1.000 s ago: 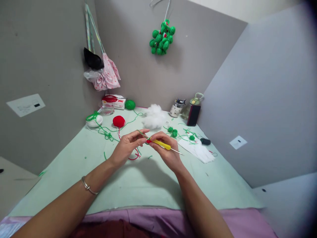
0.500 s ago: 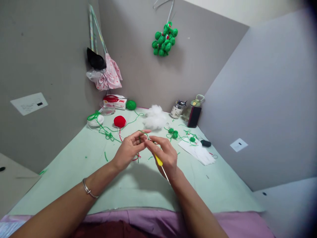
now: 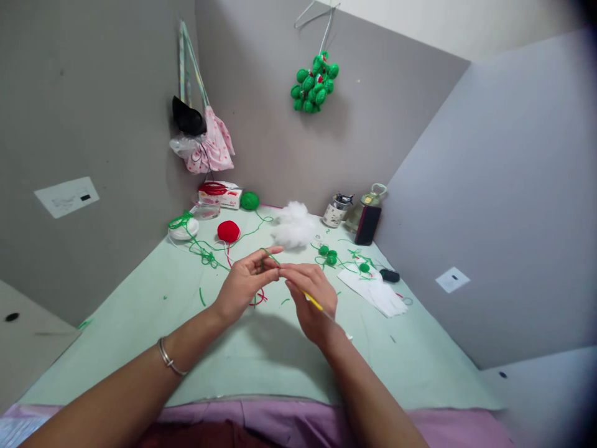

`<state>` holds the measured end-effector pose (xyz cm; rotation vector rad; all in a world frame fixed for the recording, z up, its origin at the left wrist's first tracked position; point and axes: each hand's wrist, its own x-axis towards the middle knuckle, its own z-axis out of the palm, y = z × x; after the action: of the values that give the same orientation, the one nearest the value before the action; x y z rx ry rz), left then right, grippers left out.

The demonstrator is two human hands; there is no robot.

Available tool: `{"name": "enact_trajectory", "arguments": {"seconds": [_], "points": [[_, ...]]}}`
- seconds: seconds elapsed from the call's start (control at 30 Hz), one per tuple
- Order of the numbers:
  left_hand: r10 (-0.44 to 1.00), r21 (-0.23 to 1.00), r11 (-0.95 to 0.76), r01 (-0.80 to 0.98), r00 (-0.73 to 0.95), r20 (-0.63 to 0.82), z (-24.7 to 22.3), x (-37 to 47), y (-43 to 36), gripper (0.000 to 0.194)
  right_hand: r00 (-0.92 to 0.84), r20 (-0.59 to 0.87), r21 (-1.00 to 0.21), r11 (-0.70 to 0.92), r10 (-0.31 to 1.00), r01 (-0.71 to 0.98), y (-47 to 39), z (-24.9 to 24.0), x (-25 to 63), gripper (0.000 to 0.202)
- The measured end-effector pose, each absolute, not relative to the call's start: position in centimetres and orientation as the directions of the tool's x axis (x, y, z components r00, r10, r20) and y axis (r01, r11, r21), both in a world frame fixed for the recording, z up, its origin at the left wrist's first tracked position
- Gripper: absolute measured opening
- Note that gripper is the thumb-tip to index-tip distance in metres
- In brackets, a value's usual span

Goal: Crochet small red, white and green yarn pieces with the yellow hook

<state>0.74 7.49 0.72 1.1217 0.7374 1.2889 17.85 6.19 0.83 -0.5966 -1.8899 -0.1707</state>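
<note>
My left hand (image 3: 242, 285) is closed in a pinch, with green yarn (image 3: 269, 255) running over its raised index finger. Whatever small piece lies between its fingertips is hidden. My right hand (image 3: 313, 297) grips a crochet hook by its yellow handle (image 3: 312, 301); the metal shaft slants back over the wrist. The fingertips of both hands meet above the table, covering the hook's working end. Below them, red yarn ends (image 3: 259, 298) lie on the pale green tabletop.
Behind my hands are a red yarn ball (image 3: 228, 231), a green ball (image 3: 249, 200), white stuffing (image 3: 293, 225) and a tangle of green yarn (image 3: 205, 254). Small green crocheted balls (image 3: 331, 257), white paper (image 3: 373, 292) and a phone (image 3: 368, 225) sit at right. Green crocheted pieces (image 3: 314, 84) hang above.
My right hand has turned, so the hook lies flatter and its shaft points more to the right. The right fingers have straightened toward the left fingertips. The whole view has shifted slightly.
</note>
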Motion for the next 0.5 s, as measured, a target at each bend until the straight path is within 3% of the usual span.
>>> {"name": "enact_trajectory", "arguments": {"seconds": [0.1,0.17,0.23,0.37,0.5], "points": [[0.948,0.943,0.012,-0.332,0.303,0.095,1.0,0.2,8.0,0.043,-0.216,0.868,-0.362,0.868,0.447,0.34,6.1,1.1,17.9,0.026],[0.938,0.945,0.041,-0.323,0.339,0.076,1.2,0.1,8.0,0.042,-0.176,0.867,-0.394,0.857,0.466,0.331,6.0,0.9,17.9,0.026],[0.946,0.942,0.021,-0.336,0.311,0.09,1.3,0.3,7.8,0.043,-0.16,0.898,-0.317,0.856,0.409,0.409,6.0,0.3,17.9,0.031],[0.973,0.928,-0.126,-0.35,0.136,0.184,1.1,1.0,6.9,0.051,-0.244,0.943,-0.05,0.824,0.225,0.564,6.0,-0.9,17.7,0.047],[0.95,0.919,-0.308,-0.247,-0.026,0.311,0.7,1.4,6.3,0.054,-0.316,0.934,0.051,0.81,0.169,0.584,5.9,-1.2,17.6,0.054]]}}
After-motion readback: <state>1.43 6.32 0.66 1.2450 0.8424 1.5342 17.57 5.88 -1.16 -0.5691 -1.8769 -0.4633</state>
